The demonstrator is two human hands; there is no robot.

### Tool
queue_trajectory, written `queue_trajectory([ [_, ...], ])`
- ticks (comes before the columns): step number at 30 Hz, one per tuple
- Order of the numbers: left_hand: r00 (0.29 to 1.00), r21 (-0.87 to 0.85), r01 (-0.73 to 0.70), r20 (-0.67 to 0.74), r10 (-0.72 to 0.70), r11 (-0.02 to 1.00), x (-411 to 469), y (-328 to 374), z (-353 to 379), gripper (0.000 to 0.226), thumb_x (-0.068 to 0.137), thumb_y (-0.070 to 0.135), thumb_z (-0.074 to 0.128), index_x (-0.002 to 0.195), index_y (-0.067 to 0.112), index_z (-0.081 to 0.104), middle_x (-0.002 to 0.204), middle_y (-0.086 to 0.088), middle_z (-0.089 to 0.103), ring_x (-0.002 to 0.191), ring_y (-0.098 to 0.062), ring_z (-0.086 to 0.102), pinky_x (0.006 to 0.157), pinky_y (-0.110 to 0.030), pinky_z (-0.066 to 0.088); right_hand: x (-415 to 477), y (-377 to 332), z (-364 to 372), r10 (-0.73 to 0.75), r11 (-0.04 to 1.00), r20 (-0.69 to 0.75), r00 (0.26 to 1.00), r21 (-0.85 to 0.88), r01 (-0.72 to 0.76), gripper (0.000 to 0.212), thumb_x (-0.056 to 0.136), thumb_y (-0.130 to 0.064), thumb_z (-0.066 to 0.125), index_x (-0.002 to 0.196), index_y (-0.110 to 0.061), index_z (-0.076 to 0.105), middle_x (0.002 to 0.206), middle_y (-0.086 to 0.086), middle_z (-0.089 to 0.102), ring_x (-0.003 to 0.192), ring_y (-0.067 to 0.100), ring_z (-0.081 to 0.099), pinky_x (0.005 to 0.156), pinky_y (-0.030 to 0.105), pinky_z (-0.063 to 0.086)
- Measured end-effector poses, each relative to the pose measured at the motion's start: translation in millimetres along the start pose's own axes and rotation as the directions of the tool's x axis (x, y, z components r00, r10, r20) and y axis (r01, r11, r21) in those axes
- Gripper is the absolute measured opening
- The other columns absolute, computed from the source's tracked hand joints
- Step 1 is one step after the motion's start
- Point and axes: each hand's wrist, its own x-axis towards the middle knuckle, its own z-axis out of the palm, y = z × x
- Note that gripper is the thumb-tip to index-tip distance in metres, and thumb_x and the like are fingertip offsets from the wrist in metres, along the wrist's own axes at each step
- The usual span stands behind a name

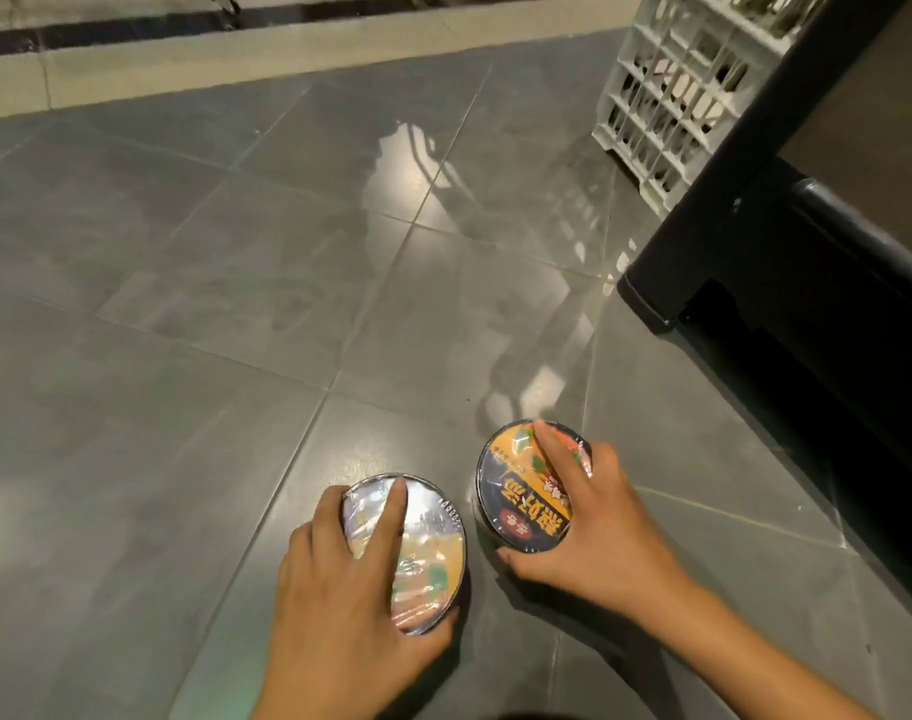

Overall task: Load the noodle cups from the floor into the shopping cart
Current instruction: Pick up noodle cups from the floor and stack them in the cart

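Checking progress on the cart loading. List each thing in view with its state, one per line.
left hand: grips left noodle cup from above.
right hand: grips right noodle cup from above.
left noodle cup: sealed, lid up, down by the floor.
right noodle cup: sealed, lid up, down by the floor.
white crate: stands on the floor, contents unclear.

Chinese characters on right noodle cup (516, 498), illegible
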Motion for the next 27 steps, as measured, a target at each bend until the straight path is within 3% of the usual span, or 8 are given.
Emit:
queue_trajectory([
  [3, 0.999, -0.028, 0.019, -0.040, -0.020, 0.999, -2, 5, -12, 0.094, 0.049, 0.064, 0.063, 0.134, 0.024, 0.052, 0.130, -0.018, 0.041, 0.092, -0.041, 0.050, 0.076, -0.046, 0.048, -14, -7, -8, -0.011, 1.000, -0.013, 1.000, 0.022, 0.011, 0.118, 0.047, -0.068, 0.073, 0.146, -0.051, 0.010, 0.119, -0.007, 0.024, 0.117, 0.014, 0.043, 0.100, 0.022, 0.041],
  [8, 0.992, -0.041, 0.124, -0.034, -0.125, 0.991, -27, 20, -41, 0.100, 0.051, 0.071, 0.057, 0.139, 0.026, 0.044, 0.133, -0.020, 0.037, 0.100, -0.043, 0.048, 0.084, -0.050, 0.046, -59, -21, -35, 0.085, 0.995, 0.079, 0.993, 0.048, -0.089, 0.120, 0.050, -0.069, 0.078, 0.145, -0.052, 0.006, 0.116, -0.018, 0.015, 0.109, 0.000, 0.032, 0.090, 0.008, 0.033],
  [11, 0.987, -0.046, 0.162, -0.011, -0.163, 0.986, -52, 34, -60, 0.102, 0.051, 0.072, 0.056, 0.141, 0.027, 0.041, 0.133, -0.020, 0.035, 0.104, -0.045, 0.046, 0.087, -0.052, 0.045, -93, -25, -49, 0.026, 0.999, -0.008, 1.000, -0.026, -0.027, 0.119, 0.049, -0.078, 0.066, 0.149, -0.041, 0.015, 0.124, -0.004, 0.032, 0.105, 0.008, 0.042, 0.088, 0.017, 0.044],
  [15, 0.978, -0.030, 0.209, 0.025, -0.209, 0.977, -83, 56, -101, 0.104, 0.050, 0.070, 0.059, 0.142, 0.027, 0.043, 0.132, -0.018, 0.036, 0.103, -0.043, 0.044, 0.087, -0.051, 0.045, -133, -40, -84, 0.068, 0.998, -0.018, 0.997, 0.008, -0.068, 0.115, 0.048, -0.071, 0.069, 0.147, -0.045, 0.017, 0.125, -0.003, 0.034, 0.109, 0.019, 0.052, 0.088, 0.026, 0.054],
  [22, 0.977, 0.023, 0.203, 0.066, -0.204, 0.979, -110, 104, -218, 0.104, 0.052, 0.071, 0.062, 0.144, 0.029, 0.037, 0.136, -0.015, 0.033, 0.108, -0.040, 0.040, 0.090, -0.051, 0.044, -175, -103, -181, 0.053, 0.996, 0.029, 0.998, -0.068, -0.051, 0.113, 0.049, -0.073, 0.068, 0.147, -0.039, 0.024, 0.126, 0.000, 0.038, 0.110, 0.020, 0.052, 0.080, 0.025, 0.056],
  [27, 0.970, -0.003, 0.238, 0.042, -0.238, 0.971, -121, 143, -336, 0.104, 0.053, 0.075, 0.058, 0.144, 0.030, 0.037, 0.137, -0.016, 0.031, 0.107, -0.039, 0.040, 0.093, -0.050, 0.042, -198, -179, -275, 0.018, 0.999, 0.032, 0.999, -0.031, -0.017, 0.113, 0.050, -0.062, 0.076, 0.148, -0.036, 0.026, 0.122, 0.001, 0.037, 0.111, 0.022, 0.051, 0.084, 0.030, 0.054],
])
